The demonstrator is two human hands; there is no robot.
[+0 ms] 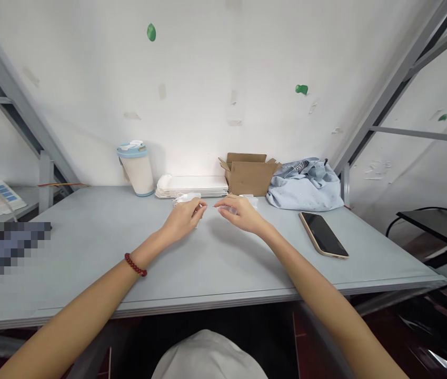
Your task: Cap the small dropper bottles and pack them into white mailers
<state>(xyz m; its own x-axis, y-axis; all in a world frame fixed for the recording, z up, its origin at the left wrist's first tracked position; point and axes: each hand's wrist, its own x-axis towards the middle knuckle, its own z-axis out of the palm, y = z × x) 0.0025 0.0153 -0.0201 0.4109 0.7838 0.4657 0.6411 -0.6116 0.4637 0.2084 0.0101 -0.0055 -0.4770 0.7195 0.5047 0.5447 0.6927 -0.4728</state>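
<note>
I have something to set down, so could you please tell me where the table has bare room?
The table has bare room between left forearm and right forearm, and farther left, in front of the cup. The back is crowded: cup, white stack, cardboard box and bundled cloth, with left hand and right hand close in front.

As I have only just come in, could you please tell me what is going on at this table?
A person is at work with both bare hands over the table. The left hand and right hand face each other, a small gap between them, fingers bent as if pinching; whether either holds something is too small to tell. Pale plastic lies just behind the left hand. Farther back are a white stack and an open box; a phone lies to the right.
</note>
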